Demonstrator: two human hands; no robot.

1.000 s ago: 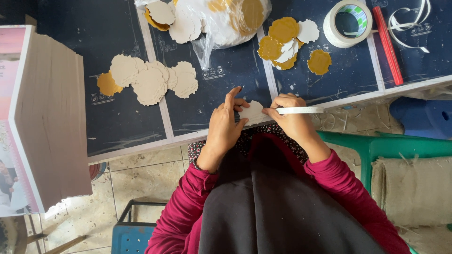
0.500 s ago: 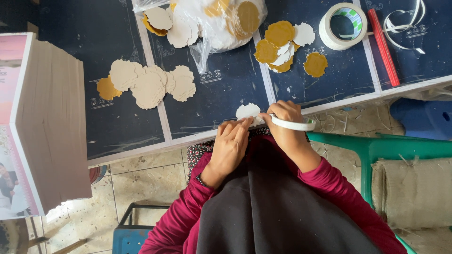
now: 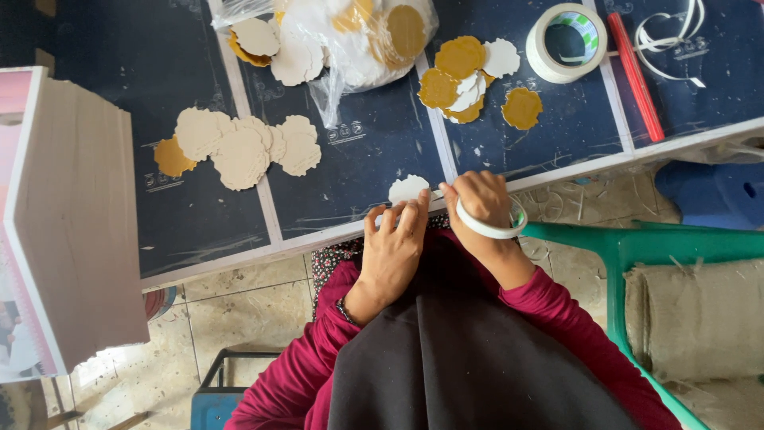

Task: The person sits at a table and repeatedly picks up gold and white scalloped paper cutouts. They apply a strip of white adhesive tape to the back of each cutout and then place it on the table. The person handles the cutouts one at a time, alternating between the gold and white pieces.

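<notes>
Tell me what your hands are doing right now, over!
Left hand and right hand both pinching the white scalloped cutout at the table edge. Tape roll ringed on right wrist. Nothing blocking.

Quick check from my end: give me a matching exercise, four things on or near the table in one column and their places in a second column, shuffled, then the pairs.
Things:
1. tape roll
2. red stick
3. white scalloped disc
4. plastic bag of discs

Places:
A. at the table's near edge, by the fingertips of the left hand
B. top middle of the table
C. far right, lying lengthwise beside the tape roll
D. upper right, standing flat, hole up

Pairs: 1-D, 2-C, 3-A, 4-B
</notes>
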